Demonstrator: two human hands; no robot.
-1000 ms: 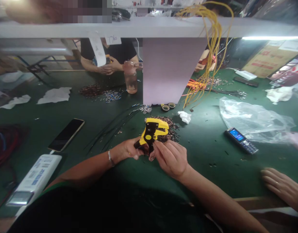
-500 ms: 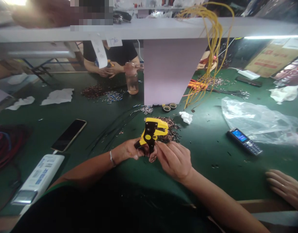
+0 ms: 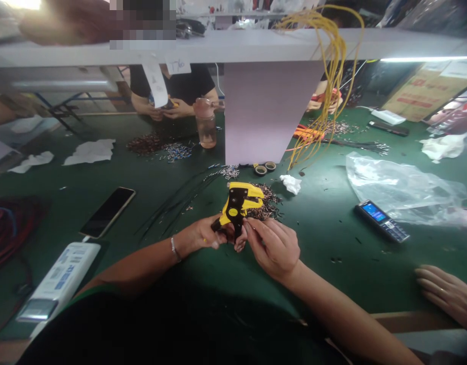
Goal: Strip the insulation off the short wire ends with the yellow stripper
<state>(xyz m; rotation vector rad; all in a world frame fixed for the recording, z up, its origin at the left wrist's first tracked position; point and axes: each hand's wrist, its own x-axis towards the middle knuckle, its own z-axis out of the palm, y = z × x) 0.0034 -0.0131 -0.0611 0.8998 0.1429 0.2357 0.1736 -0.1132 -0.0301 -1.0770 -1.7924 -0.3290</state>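
Note:
A yellow and black wire stripper [image 3: 236,205] stands upright in my left hand [image 3: 208,234], whose fingers wrap round its handles. Its jaws point to the right, over a pile of short dark wire pieces with coppery ends [image 3: 270,200]. My right hand [image 3: 277,248] is close beside the handles, thumb and forefinger pinched together. What sits in that pinch is too small to make out. Behind the stripper lies a small heap of pale terminals [image 3: 230,172], with long black wires [image 3: 176,197] trailing toward the front left.
Left are a smartphone [image 3: 108,212], a white power strip [image 3: 62,279] and coiled red cable [image 3: 11,230]. Right lie a keypad phone [image 3: 382,220], a clear plastic bag [image 3: 400,185] and another person's hand [image 3: 444,291]. Yellow wires [image 3: 334,56] hang from the shelf [image 3: 203,48]. A bottle [image 3: 206,126] stands behind.
The stripper's lower jaw and handles have shifted slightly. Both hands stay in nearly the same place, and the right fingers remain pinched.

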